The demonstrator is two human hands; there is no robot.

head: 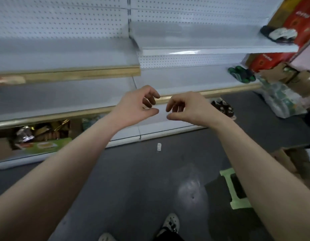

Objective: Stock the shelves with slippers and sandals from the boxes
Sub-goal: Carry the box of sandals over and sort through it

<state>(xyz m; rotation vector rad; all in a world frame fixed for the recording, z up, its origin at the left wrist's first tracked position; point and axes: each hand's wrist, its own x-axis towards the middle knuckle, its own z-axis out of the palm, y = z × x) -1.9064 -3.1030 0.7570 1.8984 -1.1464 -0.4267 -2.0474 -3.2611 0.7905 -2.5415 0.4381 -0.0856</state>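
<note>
My left hand (138,105) and my right hand (187,106) are held out side by side in front of the white shelving, fingers loosely curled and apart, holding nothing. A black and white sandal (279,34) lies at the right end of the upper shelf (220,49). A green and black pair of slippers (241,74) sits at the right end of the middle shelf (194,79). A dark patterned pair of sandals (222,106) rests on the bottom shelf, just right of my right hand.
Cardboard boxes (289,75) and a red carton (300,20) crowd the right end of the shelving, with a plastic-wrapped bundle (281,100) on the floor. Another open cardboard box (289,160) stands at the right. Packaged goods (41,134) fill the lower left shelf. A paper scrap (158,146) lies on the grey floor.
</note>
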